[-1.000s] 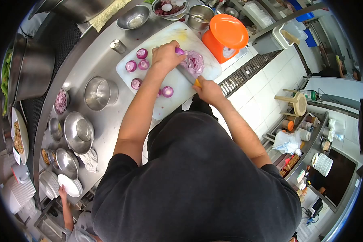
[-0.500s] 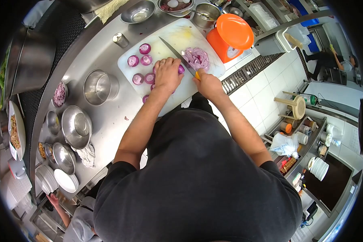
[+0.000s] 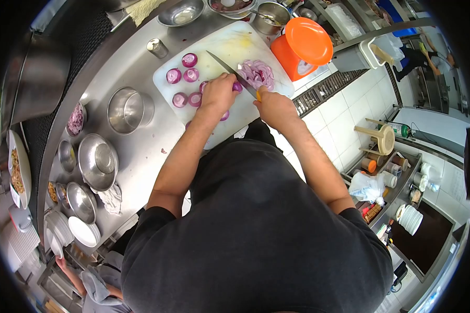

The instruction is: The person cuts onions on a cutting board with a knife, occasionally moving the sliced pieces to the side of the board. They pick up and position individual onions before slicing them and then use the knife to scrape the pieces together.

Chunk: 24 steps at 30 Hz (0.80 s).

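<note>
A white cutting board (image 3: 222,49) lies on the steel counter. My right hand (image 3: 278,110) is closed round the yellow handle of a kitchen knife (image 3: 225,66), its blade pointing away to the upper left. My left hand (image 3: 219,93), fingers curled, grips a red onion (image 3: 237,86) against the blade's side; most of that onion is hidden by the fingers. Right of the blade sits a pile of sliced onion (image 3: 257,74). Several peeled red onion halves (image 3: 173,76) stand left of my left hand, some partly covered by it.
An orange scale (image 3: 287,53) stands just right of the board. Steel bowls (image 3: 94,163), a deep steel pot (image 3: 124,112) and a small can (image 3: 156,48) are to the left. A co-worker's hand (image 3: 62,262) touches plates (image 3: 83,232) at lower left.
My left hand's fingers have drawn in tighter round the onion beside the blade. My right hand has shifted slightly. At lower left the co-worker's hand has moved onto a plate.
</note>
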### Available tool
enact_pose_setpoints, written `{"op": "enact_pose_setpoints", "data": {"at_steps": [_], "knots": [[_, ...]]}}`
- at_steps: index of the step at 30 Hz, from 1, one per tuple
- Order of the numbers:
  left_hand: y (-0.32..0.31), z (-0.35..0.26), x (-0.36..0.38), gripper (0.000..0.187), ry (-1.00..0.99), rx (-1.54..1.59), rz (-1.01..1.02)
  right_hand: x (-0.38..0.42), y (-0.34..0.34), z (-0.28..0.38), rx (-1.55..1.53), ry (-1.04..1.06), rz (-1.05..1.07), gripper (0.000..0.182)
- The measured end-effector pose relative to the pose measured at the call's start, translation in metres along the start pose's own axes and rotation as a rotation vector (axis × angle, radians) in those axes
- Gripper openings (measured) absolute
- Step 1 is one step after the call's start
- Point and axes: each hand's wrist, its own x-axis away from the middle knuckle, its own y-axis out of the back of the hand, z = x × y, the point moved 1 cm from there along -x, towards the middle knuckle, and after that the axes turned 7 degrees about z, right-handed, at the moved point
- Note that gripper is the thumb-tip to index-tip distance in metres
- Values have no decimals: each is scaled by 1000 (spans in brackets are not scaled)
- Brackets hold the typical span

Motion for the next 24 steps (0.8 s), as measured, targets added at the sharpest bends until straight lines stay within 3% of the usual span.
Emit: {"op": "enact_pose_setpoints", "data": {"at_steps": [7,13,18,24], "knots": [[-1,1,0,31,2,0,-8,-34,-41,-3,-48,-28,-43,35],[1,1,2,32,15,5,1,-16,-9,2,10,52,-31,34],[-2,4,1,32,-12,-1,-1,-33,-42,-2,-19,13,-63,34],[-1,2,0,33,6,-25,-6,-22,-15,2,15,77,-57,33]]}}
